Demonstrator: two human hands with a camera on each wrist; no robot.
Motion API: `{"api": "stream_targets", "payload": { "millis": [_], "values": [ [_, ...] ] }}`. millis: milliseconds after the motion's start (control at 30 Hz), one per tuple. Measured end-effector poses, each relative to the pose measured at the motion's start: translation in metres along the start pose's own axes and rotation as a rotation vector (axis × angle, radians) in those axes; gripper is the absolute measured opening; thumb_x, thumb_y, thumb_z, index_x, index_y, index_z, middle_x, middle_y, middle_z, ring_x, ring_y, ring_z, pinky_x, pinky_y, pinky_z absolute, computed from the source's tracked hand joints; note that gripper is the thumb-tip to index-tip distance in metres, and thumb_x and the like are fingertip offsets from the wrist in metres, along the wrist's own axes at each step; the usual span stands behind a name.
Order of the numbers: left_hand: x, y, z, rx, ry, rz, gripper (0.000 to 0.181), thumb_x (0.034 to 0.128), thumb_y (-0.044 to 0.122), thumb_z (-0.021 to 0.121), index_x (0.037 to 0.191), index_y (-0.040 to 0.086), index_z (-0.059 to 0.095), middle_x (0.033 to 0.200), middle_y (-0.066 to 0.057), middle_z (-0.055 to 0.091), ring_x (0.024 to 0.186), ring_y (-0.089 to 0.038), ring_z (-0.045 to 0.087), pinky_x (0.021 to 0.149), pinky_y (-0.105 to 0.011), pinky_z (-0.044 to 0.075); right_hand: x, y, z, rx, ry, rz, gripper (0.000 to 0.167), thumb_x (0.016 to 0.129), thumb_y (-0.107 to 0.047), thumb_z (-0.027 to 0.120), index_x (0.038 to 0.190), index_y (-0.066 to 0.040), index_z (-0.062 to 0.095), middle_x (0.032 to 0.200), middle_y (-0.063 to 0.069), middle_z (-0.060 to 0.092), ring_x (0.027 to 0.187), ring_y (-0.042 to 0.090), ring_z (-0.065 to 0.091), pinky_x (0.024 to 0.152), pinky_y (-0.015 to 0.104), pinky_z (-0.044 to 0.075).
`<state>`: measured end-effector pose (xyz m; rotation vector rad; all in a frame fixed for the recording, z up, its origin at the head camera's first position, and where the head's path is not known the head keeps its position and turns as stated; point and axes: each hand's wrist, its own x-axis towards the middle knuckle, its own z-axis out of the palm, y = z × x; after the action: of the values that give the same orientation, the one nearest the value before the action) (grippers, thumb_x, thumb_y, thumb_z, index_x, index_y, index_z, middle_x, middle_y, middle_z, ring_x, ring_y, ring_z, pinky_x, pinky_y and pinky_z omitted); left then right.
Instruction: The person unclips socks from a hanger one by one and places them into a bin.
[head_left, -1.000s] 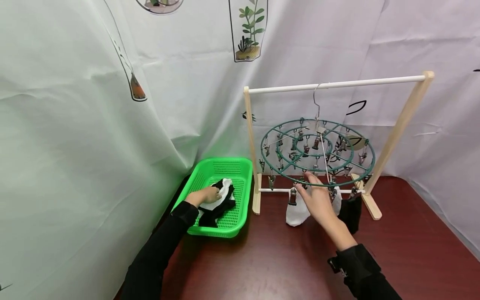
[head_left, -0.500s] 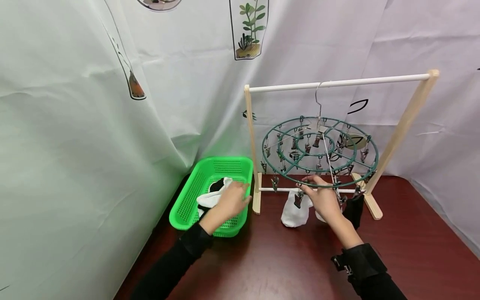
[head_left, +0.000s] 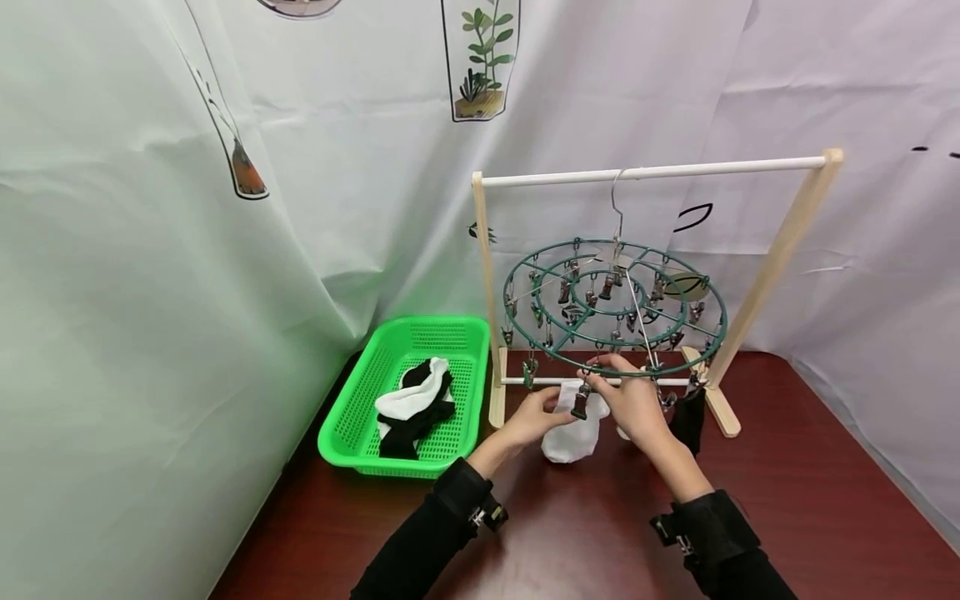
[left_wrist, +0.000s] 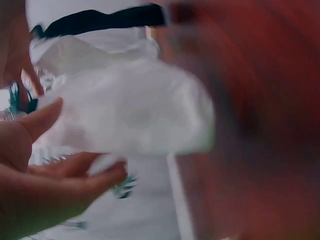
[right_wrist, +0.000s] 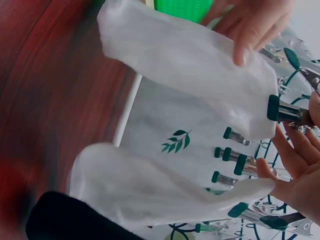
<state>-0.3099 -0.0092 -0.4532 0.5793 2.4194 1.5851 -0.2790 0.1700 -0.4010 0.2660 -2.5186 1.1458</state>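
Note:
A white sock (head_left: 576, 427) hangs below the near rim of a green round clip hanger (head_left: 517, 333). My right hand (head_left: 637, 408) is at the sock's upper end, its fingers gripping the metal clip (right_wrist: 292, 114) whose green-tipped jaws meet the sock's edge. Reaching in from the left, my left hand (head_left: 534, 418) has its thumb in front of the sock and its other fingers behind, spread apart in the blurred left wrist view. A second white sock (right_wrist: 150, 185) hangs from another clip, beside a black sock (head_left: 688, 421).
The hanger hooks onto a white rail (head_left: 555, 177) with wooden posts. To the left, a green basket (head_left: 345, 417) holds a pile of black and white socks (head_left: 416, 404). Both stand on a dark red table (head_left: 540, 533), before a printed white curtain (head_left: 360, 150).
My left hand has left the sock pile in the basket and moved right to the hanging white sock. The right hand stays by the hanger's near rim.

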Motion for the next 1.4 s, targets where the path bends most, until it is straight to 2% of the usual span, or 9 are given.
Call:
{"api": "stream_targets", "payload": {
  "millis": [100,233,467,667,767,900,1033,1267,1400],
  "values": [
    [0.002,-0.012,-0.002,-0.230,-0.050,-0.022,0.037,0.0964,0.017,0.063,0.128,-0.001,0.061,0.120,-0.022,0.067,0.104,-0.022,0.068,0.087,-0.031,0.054,-0.001,0.002,0.002,-0.005,0.048,0.003,0.026,0.096,-0.023,0.064,0.117,-0.006,0.064,0.111,0.020,0.069,0.065,0.026,0.062,0.055,0.028,0.043],
    [0.000,-0.020,-0.003,-0.315,-0.017,0.016,0.035,0.0993,0.019,0.058,0.123,-0.007,0.063,0.107,-0.023,0.071,0.082,-0.009,0.067,0.074,-0.023,0.053,-0.001,0.006,0.002,0.001,0.110,0.021,0.025,0.096,-0.024,0.064,0.112,-0.006,0.065,0.094,0.019,0.071,0.059,0.019,0.058,0.052,0.027,0.043],
    [-0.002,-0.019,0.001,-0.281,0.079,0.026,0.037,0.1024,0.026,0.052,0.106,-0.009,0.062,0.070,0.005,0.057,0.056,-0.003,0.053,0.051,-0.018,0.043,0.002,0.011,-0.001,-0.030,0.107,0.093,0.041,0.095,-0.046,0.060,0.095,-0.006,0.063,0.076,0.008,0.062,0.056,0.016,0.048,0.054,0.028,0.039],
    [-0.016,-0.001,-0.001,-0.238,0.103,0.072,0.034,0.1044,0.018,0.047,0.114,-0.011,0.060,0.077,-0.002,0.060,0.058,-0.002,0.050,0.054,-0.017,0.041,0.003,0.012,-0.002,-0.024,0.091,0.134,0.054,0.094,-0.055,0.057,0.065,-0.009,0.052,0.052,-0.003,0.038,0.048,0.016,0.037,0.053,0.029,0.032],
    [-0.022,0.010,-0.002,-0.236,0.106,0.074,0.034,0.1046,0.016,0.046,0.105,-0.015,0.060,0.071,0.000,0.057,0.055,-0.002,0.049,0.052,-0.016,0.041,0.004,0.013,-0.001,-0.020,0.119,0.093,0.056,0.095,-0.050,0.058,0.059,-0.010,0.046,0.050,-0.004,0.033,0.046,0.015,0.033,0.054,0.029,0.030],
    [-0.017,0.001,0.001,-0.240,0.113,0.055,0.036,0.1048,0.019,0.046,0.098,-0.014,0.060,0.065,0.006,0.052,0.051,-0.001,0.047,0.049,-0.015,0.039,0.005,0.015,0.001,-0.007,0.153,-0.013,0.054,0.096,-0.039,0.061,0.055,-0.012,0.040,0.049,-0.004,0.030,0.045,0.014,0.030,0.054,0.028,0.028],
    [-0.012,-0.008,0.006,-0.242,0.088,0.082,0.035,0.1048,0.020,0.046,0.100,-0.011,0.060,0.065,0.006,0.052,0.052,-0.002,0.048,0.049,-0.016,0.039,0.005,0.018,0.002,0.009,0.170,-0.095,0.051,0.095,-0.028,0.065,0.054,-0.013,0.040,0.049,-0.006,0.028,0.044,0.013,0.029,0.052,0.028,0.027],
    [-0.010,-0.006,0.005,-0.170,0.047,0.144,0.038,0.1046,0.023,0.047,0.101,-0.011,0.064,0.066,0.003,0.054,0.052,-0.002,0.050,0.050,-0.017,0.041,0.005,0.017,0.001,0.022,0.214,-0.127,0.048,0.095,-0.023,0.066,0.055,-0.012,0.041,0.050,-0.005,0.028,0.043,0.010,0.029,0.049,0.027,0.027],
    [-0.011,-0.010,0.003,-0.149,0.026,0.148,0.035,0.1050,0.021,0.046,0.111,-0.009,0.064,0.074,-0.009,0.061,0.055,-0.003,0.051,0.052,-0.017,0.042,0.004,0.018,0.000,0.031,0.219,-0.116,0.049,0.096,-0.025,0.065,0.055,-0.011,0.042,0.050,-0.006,0.027,0.043,0.008,0.028,0.047,0.027,0.027]
  ]
}}
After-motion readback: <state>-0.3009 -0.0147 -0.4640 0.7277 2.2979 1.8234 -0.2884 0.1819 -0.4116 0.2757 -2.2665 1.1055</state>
